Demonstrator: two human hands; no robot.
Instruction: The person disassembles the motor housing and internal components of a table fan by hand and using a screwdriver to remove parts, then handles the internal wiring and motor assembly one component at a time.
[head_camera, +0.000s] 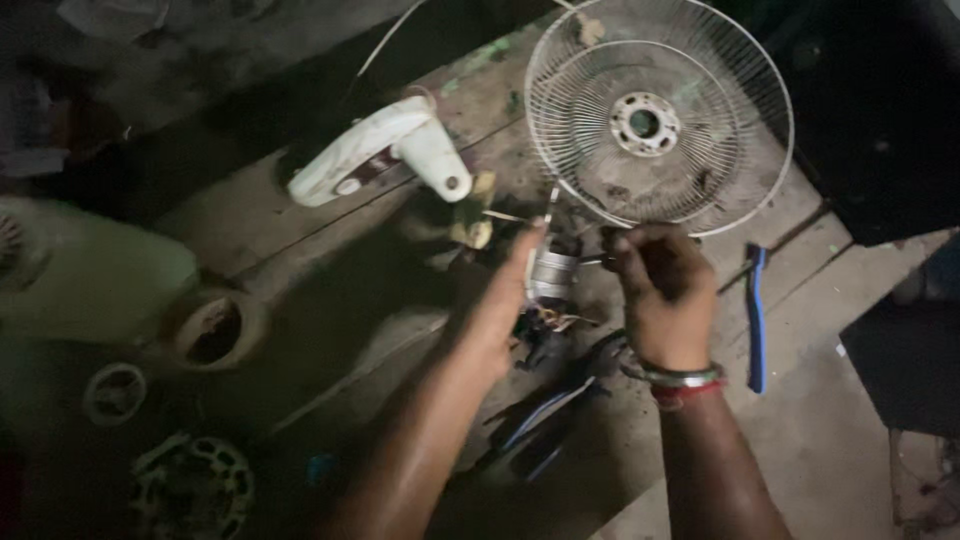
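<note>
While I've got the little fan motor propped up between my two hands, it sits right in the middle of the shot, just below the rim of the wire fan guard. My left hand is on its left side, fingers stretched out fairly straight and pressed against the metal body, so more of a flat steadying touch than a real wrap-around grip. My right hand is on the other side, fingers curled in tight and pinched on something thin that pokes toward the motor's top; it's too dark and blurry to tell if that's a wire or a small tool. The copper-coloured winding end of the motor shows just under my left palm.

Counting what's lying around on the wooden surface: one round wire guard with a metal hub in the centre, one white plastic fan neck piece up to the left of the motor, one blue-handled tool to the right of my right wrist, and one pair of dark pliers-looking things lying under my forearms. Over on the dim left side there's one pale green housing, two round ring-shaped parts near it, and one vented round cover at the bottom. I'm wearing a couple of bangles on my right wrist.
</note>
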